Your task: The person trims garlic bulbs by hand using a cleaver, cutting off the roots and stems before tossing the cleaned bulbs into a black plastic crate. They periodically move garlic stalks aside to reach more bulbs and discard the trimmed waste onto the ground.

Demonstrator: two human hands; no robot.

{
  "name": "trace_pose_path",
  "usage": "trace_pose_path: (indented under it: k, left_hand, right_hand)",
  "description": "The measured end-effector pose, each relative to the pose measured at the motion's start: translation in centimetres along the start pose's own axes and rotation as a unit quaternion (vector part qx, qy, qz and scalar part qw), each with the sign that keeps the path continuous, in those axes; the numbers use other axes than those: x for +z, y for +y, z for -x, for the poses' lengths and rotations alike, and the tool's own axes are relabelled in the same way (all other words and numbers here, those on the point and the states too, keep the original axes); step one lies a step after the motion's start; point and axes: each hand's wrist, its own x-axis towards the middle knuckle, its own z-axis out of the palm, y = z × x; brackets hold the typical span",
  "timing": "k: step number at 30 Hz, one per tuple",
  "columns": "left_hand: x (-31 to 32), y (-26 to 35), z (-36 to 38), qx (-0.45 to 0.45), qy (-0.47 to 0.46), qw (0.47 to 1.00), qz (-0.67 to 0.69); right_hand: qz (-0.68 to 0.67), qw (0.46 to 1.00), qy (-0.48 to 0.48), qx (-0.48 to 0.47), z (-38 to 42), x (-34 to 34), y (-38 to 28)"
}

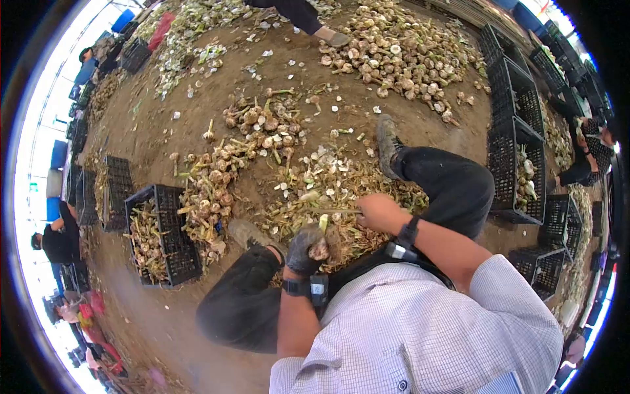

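My left hand (304, 253), in a dark grey glove, is closed round a garlic bulb (319, 250). The cut green-white stem of the bulb points up, away from my body. To the right of it, my bare right hand (382, 213) is wrapped round the handle of a knife (335, 211), whose thin blade reaches left, just beyond the stem end. Between my legs and feet lies a heap of garlic trimmings (354, 184), stalks and pale skins, right under both hands.
Untrimmed garlic (209, 190) is piled at my left foot, beside a black crate (178, 230) holding more. Ahead right is a large heap of bulbs (407, 56). Black crates (515, 164) line the right side. Another person's foot (335, 38) is beside the heap; other people sit at both sides.
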Motion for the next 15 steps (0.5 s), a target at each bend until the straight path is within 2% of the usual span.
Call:
trace_pose_path:
  k: [2,3,4,5,6,9,10,13,14,15]
  left_hand:
    - [-1.3,2.0,-1.9,0.008,-0.021,0.999,-0.049]
    - [-1.1,2.4,-2.9,-0.126,-0.015,0.990,0.065]
    - [-0.7,2.8,-2.8,-0.265,-0.007,0.948,0.179]
    - [-0.3,3.1,-2.4,-0.393,-0.002,0.873,0.288]
    - [0.6,0.5,-1.9,-0.269,-0.020,0.957,0.107]
    - [2.7,-1.7,-2.4,-0.320,-0.113,0.939,-0.053]
    - [3.0,-1.9,-2.4,-0.337,-0.144,0.924,-0.107]
    - [3.1,-1.7,-2.6,-0.280,-0.231,0.898,-0.247]
    - [2.9,-1.5,-2.6,-0.332,-0.204,0.907,-0.160]
    - [2.8,-1.4,-2.3,-0.314,-0.163,0.923,-0.153]
  right_hand:
    - [0.073,0.993,-0.063,0.074,-1.2,1.2,3.8]
    - [0.023,0.997,-0.022,0.071,-1.5,0.7,3.6]
    - [-0.029,0.997,0.010,0.068,-1.2,0.8,3.3]
    - [-0.083,0.993,0.042,0.068,-0.8,1.0,2.8]
    - [-0.095,0.990,0.102,0.033,-1.3,1.7,2.9]
    - [-0.293,0.950,0.023,0.102,-1.1,-0.6,-1.7]
    - [-0.344,0.937,0.039,0.050,-1.5,0.8,-1.6]
    - [-0.265,0.962,0.037,0.061,-3.0,3.1,-1.8]
    - [-0.282,0.956,0.060,0.050,-3.7,4.5,-1.3]
    - [-0.296,0.952,0.055,0.058,-3.8,4.6,-1.5]
